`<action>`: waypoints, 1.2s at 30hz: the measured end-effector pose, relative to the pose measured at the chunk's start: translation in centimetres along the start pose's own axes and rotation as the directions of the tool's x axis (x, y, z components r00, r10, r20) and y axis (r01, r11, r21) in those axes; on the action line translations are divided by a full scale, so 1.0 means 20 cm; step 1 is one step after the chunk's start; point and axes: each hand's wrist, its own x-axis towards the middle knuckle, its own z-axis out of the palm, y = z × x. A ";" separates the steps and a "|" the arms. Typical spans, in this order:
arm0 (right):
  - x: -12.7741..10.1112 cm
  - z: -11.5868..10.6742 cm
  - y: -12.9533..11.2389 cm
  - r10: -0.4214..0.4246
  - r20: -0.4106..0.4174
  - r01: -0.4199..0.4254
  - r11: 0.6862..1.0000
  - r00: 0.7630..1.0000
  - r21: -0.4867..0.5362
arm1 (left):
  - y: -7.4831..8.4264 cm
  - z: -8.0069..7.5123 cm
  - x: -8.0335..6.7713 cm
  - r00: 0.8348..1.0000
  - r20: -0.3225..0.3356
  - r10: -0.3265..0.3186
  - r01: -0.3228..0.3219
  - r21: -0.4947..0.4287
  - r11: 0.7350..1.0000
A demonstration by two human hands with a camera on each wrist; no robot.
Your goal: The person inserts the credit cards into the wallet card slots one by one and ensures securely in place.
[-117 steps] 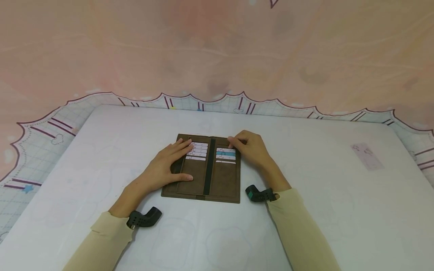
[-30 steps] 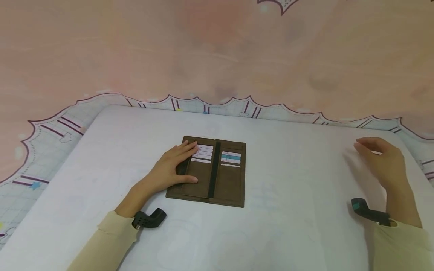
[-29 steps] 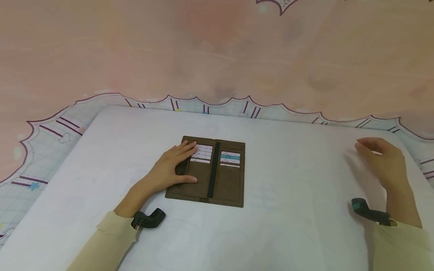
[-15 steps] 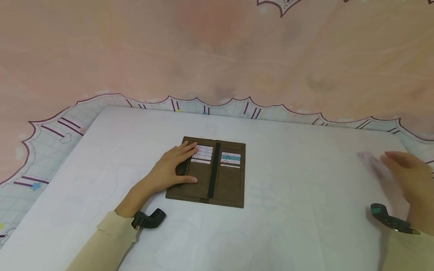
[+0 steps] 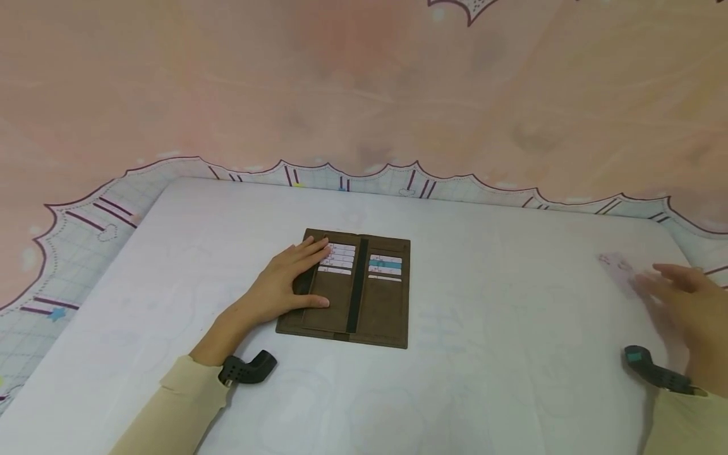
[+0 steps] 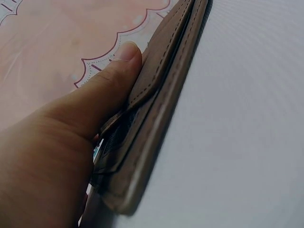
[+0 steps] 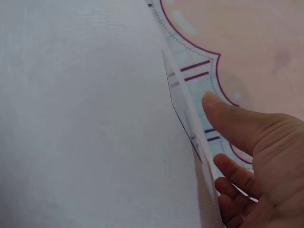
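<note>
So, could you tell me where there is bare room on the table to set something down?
Bare: the stretch between the wallet and the right hand, and the near strip before the wallet. Crowded: the left hand on the wallet, the card by the right hand.

Brown wallet [image 5: 372, 313]; white, teal cards [image 5: 385, 266]; white table [image 5: 483, 379].

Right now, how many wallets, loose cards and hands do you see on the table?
Wallet: 1
Loose card: 1
Hands: 2, left hand and right hand
Total: 4
</note>
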 end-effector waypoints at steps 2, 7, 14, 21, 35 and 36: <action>-0.01 0.02 0.00 -0.047 -0.021 0.047 0.998 0.999 -0.029 | 0.00 0.00 0.00 1.000 0.001 -0.003 0.003 -0.001 1.000; -0.02 0.05 -0.01 -0.174 -0.053 0.168 0.980 0.983 -0.102 | 0.01 -0.02 -0.01 1.000 0.000 -0.011 0.011 -0.003 1.000; -0.02 0.06 -0.02 -0.256 -0.052 0.248 0.960 0.965 -0.131 | 0.01 -0.02 -0.01 1.000 -0.003 -0.018 0.018 0.000 1.000; -0.04 0.07 -0.05 -0.267 -0.003 0.262 0.949 0.964 -0.173 | 0.01 -0.02 -0.01 1.000 0.004 -0.020 0.020 0.000 1.000; -0.07 0.10 -0.12 -0.300 -0.004 0.293 0.933 0.954 -0.209 | 0.00 0.00 0.00 1.000 0.003 -0.009 0.009 -0.005 1.000; -0.07 0.11 -0.12 -0.290 -0.002 0.284 0.936 0.957 -0.207 | 0.00 0.00 0.00 1.000 0.003 -0.006 0.006 -0.006 1.000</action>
